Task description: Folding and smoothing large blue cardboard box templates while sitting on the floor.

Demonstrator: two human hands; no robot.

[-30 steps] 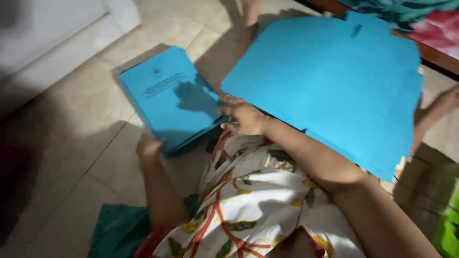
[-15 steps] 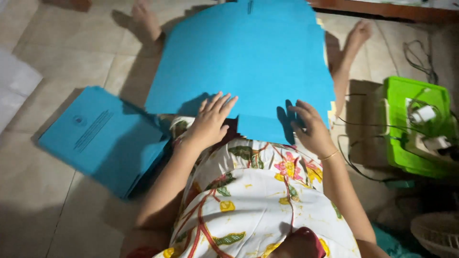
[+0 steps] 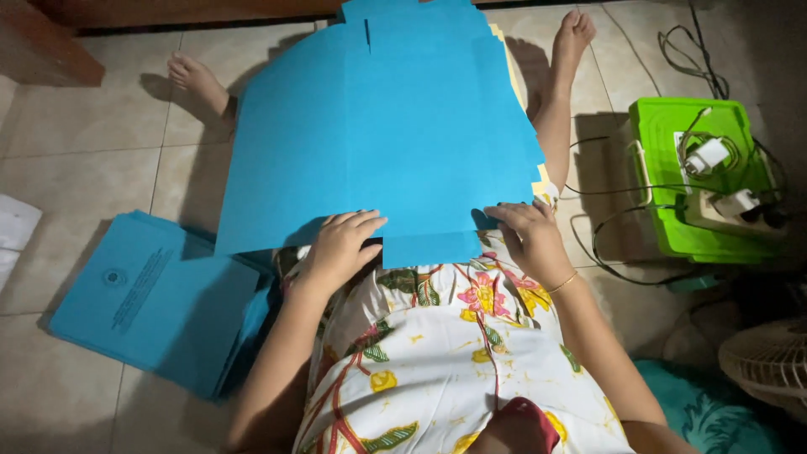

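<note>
One large blue sheet of card covers most of the view, lying flat over the legs of a person seated on the tiled floor. Its long axis runs away from the body toward the feet, the narrow flap at its near end pointing back at the lap; a pale yellowish edge shows under its right side.

The stack of blue folders comes next in size, lying on the floor just left of the person's hip, printed face up and set at a slant.

The green box stands well to the right, with chargers and dark cables on top.

The left hand lies flat and spread on the near edge of the sheet, gripping nothing. The right hand rests beside the flap, fingers curled loosely onto the sheet's edge; whether it pinches the card I cannot tell.

By my judgement the sheet is being squared up and pressed down before a fold. That fold likely calls for both hands to keep the near edge steady and the creases aligned.
</note>
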